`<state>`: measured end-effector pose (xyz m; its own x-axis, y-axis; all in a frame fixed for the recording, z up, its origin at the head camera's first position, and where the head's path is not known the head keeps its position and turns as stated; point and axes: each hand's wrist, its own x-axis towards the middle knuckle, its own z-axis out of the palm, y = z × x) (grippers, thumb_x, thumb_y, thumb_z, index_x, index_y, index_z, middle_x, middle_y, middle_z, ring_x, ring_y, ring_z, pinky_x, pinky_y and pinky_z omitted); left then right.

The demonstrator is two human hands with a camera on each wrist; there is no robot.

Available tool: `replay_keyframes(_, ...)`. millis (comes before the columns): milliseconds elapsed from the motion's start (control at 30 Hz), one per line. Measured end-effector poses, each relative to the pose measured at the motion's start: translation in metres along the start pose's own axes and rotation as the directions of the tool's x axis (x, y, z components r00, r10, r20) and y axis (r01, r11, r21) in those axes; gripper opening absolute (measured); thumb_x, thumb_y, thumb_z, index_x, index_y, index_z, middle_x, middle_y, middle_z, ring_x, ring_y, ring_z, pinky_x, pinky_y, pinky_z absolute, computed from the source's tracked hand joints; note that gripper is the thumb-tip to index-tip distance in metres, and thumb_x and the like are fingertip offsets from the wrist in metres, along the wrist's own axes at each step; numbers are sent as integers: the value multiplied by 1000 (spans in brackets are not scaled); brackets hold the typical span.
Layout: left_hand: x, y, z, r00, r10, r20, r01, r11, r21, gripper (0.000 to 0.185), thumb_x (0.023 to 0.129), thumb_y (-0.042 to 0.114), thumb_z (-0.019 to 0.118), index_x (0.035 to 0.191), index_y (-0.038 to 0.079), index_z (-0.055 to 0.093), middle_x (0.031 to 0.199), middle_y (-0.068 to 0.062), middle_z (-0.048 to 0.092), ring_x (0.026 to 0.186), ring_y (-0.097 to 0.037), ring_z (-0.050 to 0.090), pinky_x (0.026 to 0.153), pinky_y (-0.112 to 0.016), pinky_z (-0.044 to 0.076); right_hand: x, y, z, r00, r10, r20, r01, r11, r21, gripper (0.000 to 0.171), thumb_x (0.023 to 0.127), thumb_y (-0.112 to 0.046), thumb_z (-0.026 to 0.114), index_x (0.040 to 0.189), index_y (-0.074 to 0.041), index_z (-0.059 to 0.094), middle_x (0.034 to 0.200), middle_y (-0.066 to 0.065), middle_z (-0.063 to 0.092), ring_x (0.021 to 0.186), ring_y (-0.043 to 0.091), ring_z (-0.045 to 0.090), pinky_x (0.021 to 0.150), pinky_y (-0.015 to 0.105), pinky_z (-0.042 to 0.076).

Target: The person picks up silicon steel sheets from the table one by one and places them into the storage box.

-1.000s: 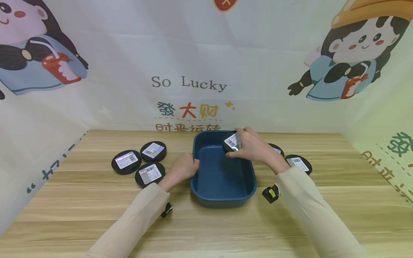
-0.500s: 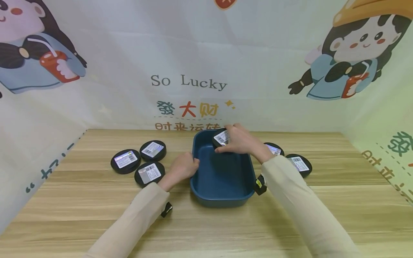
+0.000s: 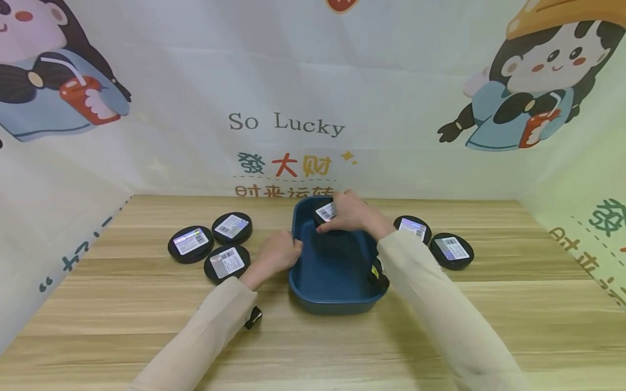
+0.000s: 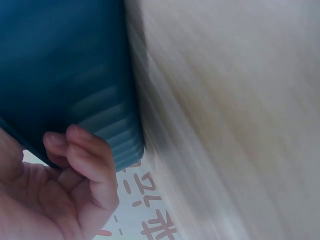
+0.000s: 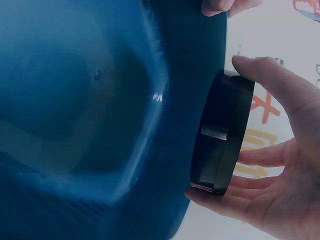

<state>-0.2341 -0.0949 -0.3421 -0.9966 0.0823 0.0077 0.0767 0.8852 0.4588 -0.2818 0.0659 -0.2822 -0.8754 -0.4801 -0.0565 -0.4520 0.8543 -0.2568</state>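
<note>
Right hand [image 3: 349,213] pinches a black round tin [image 3: 325,213] over the blue tub's [image 3: 337,296] far end; left hand [image 3: 279,254] grips its left rim

- The black round tin [image 3: 326,213] was partly covered by the right hand [image 3: 348,213] at the head view's centre.
- The left hand [image 4: 55,192] was cut off at the lower left of the left wrist view.
- The wooden table [image 4: 235,115] was smeared by blur there.
- The label print stayed too small to read.
</note>
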Motion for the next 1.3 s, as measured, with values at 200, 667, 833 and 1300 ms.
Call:
replay_keyframes(200,-1,-1,1,1000,18,-26,-18,1000,9,27,82,16,46,59,5,52,65,-11,53,56,-22,49,52,-33,40,10,-1,6,997,37,61,-37,999,-10,72,73,-41,68,122,6,43,101,15,53,93,26,44,74,35,41)
replay_keyframes(667,1,-2,2,1000,-3,6,3,1000,2,27,84,17,45,60,5,52,66,-11,52,55,-22,49,48,-30,36,20,-4,24,977,149,151,-141,988,-63,65,73,-45,66,114,2,46,101,16,48,89,24,47,74,34,42)
replay_keyframes(833,0,-1,3,1000,1,4,-1,1000,-2,27,83,17,45,60,5,52,65,-11,51,55,-22,48,48,-30,36,22,-5,30,969,177,171,-164,983,-86,66,74,-45,66,116,2,46,103,17,47,90,24,46,74,34,42)
replay_keyframes(1300,0,-1,2,1000,3,-5,-3,1000,-6,26,83,16,44,60,5,51,66,-11,52,55,-22,48,48,-30,37,24,-5,36,958,218,185,-203,975,-93,74,74,-46,66,123,3,40,108,20,42,90,25,47,77,36,42)
